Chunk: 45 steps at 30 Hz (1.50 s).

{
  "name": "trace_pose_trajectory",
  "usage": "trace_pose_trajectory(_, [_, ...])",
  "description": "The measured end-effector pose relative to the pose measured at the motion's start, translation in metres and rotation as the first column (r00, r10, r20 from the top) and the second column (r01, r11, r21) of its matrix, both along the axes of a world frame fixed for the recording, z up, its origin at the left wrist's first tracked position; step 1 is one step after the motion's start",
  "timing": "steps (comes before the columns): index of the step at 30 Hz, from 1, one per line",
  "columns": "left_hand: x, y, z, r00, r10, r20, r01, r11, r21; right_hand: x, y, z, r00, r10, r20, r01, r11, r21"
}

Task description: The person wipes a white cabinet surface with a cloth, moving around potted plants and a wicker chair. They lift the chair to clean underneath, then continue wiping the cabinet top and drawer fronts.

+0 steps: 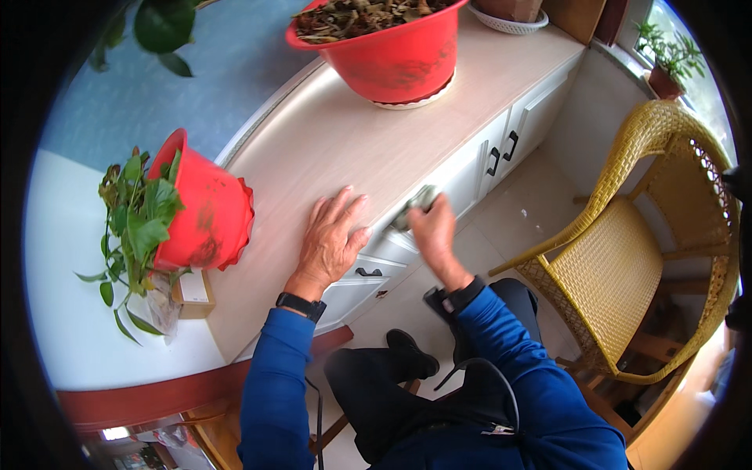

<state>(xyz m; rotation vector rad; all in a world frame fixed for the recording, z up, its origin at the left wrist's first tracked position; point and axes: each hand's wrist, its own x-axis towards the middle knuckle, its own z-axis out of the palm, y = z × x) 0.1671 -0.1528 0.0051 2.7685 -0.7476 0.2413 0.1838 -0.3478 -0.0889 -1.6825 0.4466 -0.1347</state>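
Observation:
My left hand (329,244) lies on the pale wood-look top of a long cabinet (294,153), with its fingers stretched out and nothing in them. To its right, my right hand (435,236) is closed round a crumpled grey-green cloth (421,200). The cloth is at the upper front of the white cabinet, just below the top's edge. Motion blurs the hand and cloth, and whether the cloth touches the front is hard to make out. Below my left hand, a drawer shows a dark handle (368,272).
A red pot of dry leaves (399,59) stands at the back of the top. Left of my hands, a red pot (205,211) with a leafy plant is beside a small box (193,291). A yellow woven chair (611,258) stands at the right. Dark handles (493,160) stick out from the cabinet doors.

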Motion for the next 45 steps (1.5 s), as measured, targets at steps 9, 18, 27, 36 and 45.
trace_pose_trajectory(9, [0.000, 0.007, -0.012, 0.998, 0.026, 0.051, -0.020, 0.993, -0.119, -0.015, 0.029, 0.002, 0.945, 0.002, 0.326, 0.068, 0.977, -0.203])
trace_pose_trajectory(18, [-0.023, 0.019, 0.005, 0.995, 0.078, -0.065, -0.077, 0.997, 0.026, -0.096, 0.104, 0.014, 0.960, 0.276, 0.045, -0.272, 0.959, -0.076])
trace_pose_trajectory(27, [-0.080, 0.120, 0.007, 0.978, 0.200, -0.052, -0.193, 0.974, 0.123, -0.065, 0.097, -0.056, 0.967, 0.198, -0.158, -0.213, 0.974, -0.080])
trace_pose_trajectory(36, [-0.078, 0.123, 0.002, 0.986, 0.163, -0.013, -0.162, 0.984, 0.067, -0.023, 0.088, -0.265, 0.902, 0.181, -0.393, -0.084, 0.964, 0.251])
trace_pose_trajectory(45, [-0.070, 0.124, 0.008, 0.988, 0.140, -0.059, -0.133, 0.985, 0.108, -0.038, 0.104, -0.389, 0.880, 0.390, -0.270, -0.364, 0.920, 0.142])
